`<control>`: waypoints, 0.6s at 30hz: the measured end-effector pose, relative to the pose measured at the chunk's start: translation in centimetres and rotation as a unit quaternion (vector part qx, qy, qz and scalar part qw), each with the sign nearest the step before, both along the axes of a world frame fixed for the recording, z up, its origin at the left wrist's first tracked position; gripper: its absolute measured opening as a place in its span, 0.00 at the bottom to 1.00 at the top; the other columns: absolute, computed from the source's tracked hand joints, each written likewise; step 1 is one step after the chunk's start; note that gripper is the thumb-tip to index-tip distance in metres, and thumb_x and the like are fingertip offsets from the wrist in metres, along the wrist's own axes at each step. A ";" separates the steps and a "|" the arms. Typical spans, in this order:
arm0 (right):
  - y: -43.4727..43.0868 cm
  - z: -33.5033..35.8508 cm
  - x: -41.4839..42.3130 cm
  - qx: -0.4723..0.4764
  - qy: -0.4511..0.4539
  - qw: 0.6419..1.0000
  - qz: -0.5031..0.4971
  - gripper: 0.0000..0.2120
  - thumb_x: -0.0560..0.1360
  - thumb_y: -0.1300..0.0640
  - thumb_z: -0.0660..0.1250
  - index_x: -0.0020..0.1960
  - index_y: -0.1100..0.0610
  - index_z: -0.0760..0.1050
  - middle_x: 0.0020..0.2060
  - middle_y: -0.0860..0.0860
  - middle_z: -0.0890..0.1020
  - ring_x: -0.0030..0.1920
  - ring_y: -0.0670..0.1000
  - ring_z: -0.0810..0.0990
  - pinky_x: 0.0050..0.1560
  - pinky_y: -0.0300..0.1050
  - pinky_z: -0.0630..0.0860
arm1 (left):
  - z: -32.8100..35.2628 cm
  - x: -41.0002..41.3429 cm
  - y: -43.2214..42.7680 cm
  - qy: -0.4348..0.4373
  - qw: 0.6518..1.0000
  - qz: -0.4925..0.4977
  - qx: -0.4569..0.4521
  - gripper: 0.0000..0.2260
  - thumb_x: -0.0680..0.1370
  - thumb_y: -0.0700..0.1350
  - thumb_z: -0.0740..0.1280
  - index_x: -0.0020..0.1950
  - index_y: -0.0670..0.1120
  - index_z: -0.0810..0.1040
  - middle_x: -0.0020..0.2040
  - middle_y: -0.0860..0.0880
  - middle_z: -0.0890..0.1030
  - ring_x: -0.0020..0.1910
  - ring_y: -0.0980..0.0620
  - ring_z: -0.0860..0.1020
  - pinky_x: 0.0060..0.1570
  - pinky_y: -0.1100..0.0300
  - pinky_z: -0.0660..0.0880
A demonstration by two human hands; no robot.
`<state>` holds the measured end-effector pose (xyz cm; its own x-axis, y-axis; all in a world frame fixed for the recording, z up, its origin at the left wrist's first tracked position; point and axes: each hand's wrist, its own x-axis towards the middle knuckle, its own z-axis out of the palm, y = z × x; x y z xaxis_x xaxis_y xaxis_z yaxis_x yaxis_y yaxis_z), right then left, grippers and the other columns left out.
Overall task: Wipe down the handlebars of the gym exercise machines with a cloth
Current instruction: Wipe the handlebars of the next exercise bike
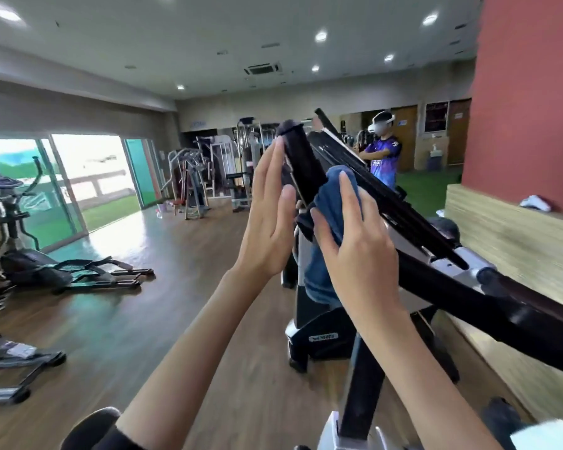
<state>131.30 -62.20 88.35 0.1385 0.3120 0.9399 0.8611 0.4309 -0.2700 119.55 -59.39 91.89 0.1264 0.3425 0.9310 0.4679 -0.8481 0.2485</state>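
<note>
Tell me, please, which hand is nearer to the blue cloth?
Right. The right hand presses on the blue cloth; the left hand lies flat against the other side of the handlebar.
</note>
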 end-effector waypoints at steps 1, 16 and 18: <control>-0.4 -0.5 0.3 -0.003 -0.004 1.000 -0.007 0.27 0.80 0.45 0.58 0.73 0.59 0.65 0.63 0.58 0.76 0.53 0.57 0.80 0.47 0.51 0.80 | 0.1 0.0 0.1 -0.014 1.000 -0.005 0.004 0.24 0.82 0.47 0.47 0.77 0.40 0.54 0.75 0.50 0.56 0.75 0.59 0.53 0.72 0.68 0.49; 0.5 -3.2 -1.1 0.054 -0.081 0.974 -0.204 0.27 0.81 0.47 0.55 0.75 0.60 0.59 0.70 0.63 0.68 0.57 0.62 0.76 0.59 0.58 0.76 | 2.6 1.0 4.2 -0.246 0.922 -0.297 -0.035 0.19 0.83 0.43 0.46 0.66 0.41 0.71 0.63 0.43 0.76 0.64 0.49 0.74 0.64 0.58 0.68; 1.0 -2.5 -1.9 0.060 -0.082 0.970 -0.219 0.28 0.80 0.48 0.55 0.76 0.61 0.58 0.70 0.63 0.66 0.58 0.62 0.75 0.59 0.56 0.76 | 2.9 0.9 4.5 -0.263 0.902 -0.340 -0.040 0.21 0.83 0.46 0.46 0.64 0.40 0.73 0.61 0.42 0.77 0.62 0.47 0.74 0.63 0.57 0.69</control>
<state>129.38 -61.21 85.88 0.0783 0.1445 0.9864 0.9959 0.0338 -0.0840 120.44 -54.86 94.77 -0.1191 0.4213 0.8990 -0.3532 -0.8643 0.3582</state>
